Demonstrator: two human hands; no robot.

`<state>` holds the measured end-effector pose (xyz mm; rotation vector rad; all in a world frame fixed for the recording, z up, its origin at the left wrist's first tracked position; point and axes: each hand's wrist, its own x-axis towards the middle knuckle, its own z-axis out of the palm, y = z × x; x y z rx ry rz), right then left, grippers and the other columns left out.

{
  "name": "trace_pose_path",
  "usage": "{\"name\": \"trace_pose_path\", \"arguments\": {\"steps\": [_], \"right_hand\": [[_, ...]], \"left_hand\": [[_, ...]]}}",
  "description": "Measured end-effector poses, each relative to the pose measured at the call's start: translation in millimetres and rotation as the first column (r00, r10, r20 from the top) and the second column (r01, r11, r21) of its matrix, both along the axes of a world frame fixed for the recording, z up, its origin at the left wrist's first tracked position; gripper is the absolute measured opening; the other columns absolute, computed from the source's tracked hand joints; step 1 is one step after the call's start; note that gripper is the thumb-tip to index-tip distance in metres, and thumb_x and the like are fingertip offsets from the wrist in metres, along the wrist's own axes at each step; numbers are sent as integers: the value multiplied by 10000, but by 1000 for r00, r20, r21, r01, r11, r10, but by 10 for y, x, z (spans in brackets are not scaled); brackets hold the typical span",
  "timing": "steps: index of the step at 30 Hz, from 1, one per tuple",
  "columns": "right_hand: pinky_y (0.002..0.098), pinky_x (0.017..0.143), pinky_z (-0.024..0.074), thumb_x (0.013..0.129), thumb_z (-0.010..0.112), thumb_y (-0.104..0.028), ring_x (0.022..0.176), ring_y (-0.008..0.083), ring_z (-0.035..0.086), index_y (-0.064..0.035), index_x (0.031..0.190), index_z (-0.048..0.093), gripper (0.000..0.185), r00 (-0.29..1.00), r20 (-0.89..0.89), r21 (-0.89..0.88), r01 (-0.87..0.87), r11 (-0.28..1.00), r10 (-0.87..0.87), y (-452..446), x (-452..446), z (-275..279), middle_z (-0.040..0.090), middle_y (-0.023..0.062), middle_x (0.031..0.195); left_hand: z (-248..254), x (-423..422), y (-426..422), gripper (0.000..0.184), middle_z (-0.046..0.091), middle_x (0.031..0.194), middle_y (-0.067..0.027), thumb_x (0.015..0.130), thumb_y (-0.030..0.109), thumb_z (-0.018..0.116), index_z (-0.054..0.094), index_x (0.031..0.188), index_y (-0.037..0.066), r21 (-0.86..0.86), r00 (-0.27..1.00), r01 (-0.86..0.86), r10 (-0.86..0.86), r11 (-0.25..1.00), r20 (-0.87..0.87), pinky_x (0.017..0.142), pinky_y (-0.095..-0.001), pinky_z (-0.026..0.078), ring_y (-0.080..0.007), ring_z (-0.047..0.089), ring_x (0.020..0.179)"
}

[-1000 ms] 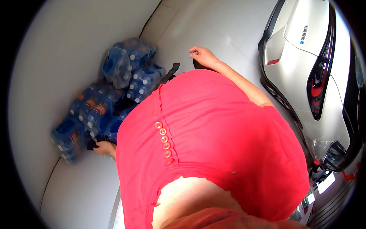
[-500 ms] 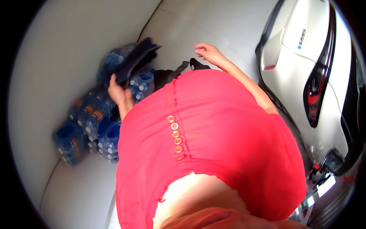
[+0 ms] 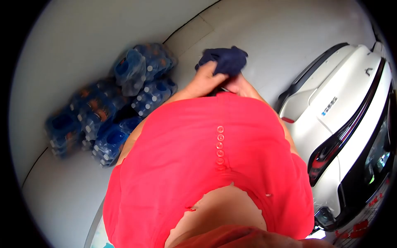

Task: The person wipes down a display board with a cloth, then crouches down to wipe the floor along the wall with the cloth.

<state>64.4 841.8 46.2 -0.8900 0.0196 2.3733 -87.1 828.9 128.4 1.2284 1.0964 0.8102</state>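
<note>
A dark navy cloth (image 3: 226, 60) is bunched up in front of my body, near the top middle of the view. My left hand (image 3: 206, 77) grips its lower left side, with the thumb over the fabric. Against the cloth's lower right edge is my right hand (image 3: 239, 84), its fingers partly hidden under the fabric and closed on it. The two hands are close together, just beyond the hem of my red shirt (image 3: 182, 136).
Several plastic-wrapped packs of blue bottles (image 3: 99, 109) are piled on the left along the wall (image 3: 70, 49). A white car (image 3: 343, 95) stands on the right. Pale tiled floor (image 3: 264, 37) lies between them.
My left hand has carried the dark cloth from over the bottle packs rightward to the middle. My right hand has come in to it and taken hold. The view has turned.
</note>
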Motion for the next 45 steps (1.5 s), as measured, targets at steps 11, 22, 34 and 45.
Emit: {"name": "trace_pose_path", "arguments": {"steps": [11,22,34,45], "right_hand": [[420,1063,401,1018,368,-461,1244,291,508,-54,1396,440,560,992,-97,411,108,905,-75,1191,401,-408,513,119,1411],[420,1019,461,1004,420,-486,1176,261,574,-102,1388,467,545,944,331,-154,59,986,-5,970,1381,-912,568,99,1343],[417,1033,457,1016,416,-449,1193,261,566,-93,1414,437,535,981,164,-373,-32,927,100,1207,1619,-1030,546,101,1368],[410,1061,436,1021,406,-442,1237,259,537,-91,1434,415,542,930,348,-404,36,914,117,1901,2493,-1052,516,101,1402]], "left_hand": [[-598,-330,811,342,631,1130,-116,1001,207,454,585,1226,-14,-298,997,-60,69,953,20,992,-323,410,-233,568,1088],[-1628,-684,93,209,676,989,-94,914,254,517,680,949,128,-444,608,300,-528,844,-593,814,-437,509,-305,631,967],[-1501,67,434,322,672,1061,-103,971,319,471,644,1083,71,-691,801,454,-597,563,39,868,-347,488,-254,626,1021],[-1798,1489,1024,336,667,1072,-106,968,333,479,641,1098,68,-664,887,460,-279,589,368,868,-350,491,-249,625,1017]]}}
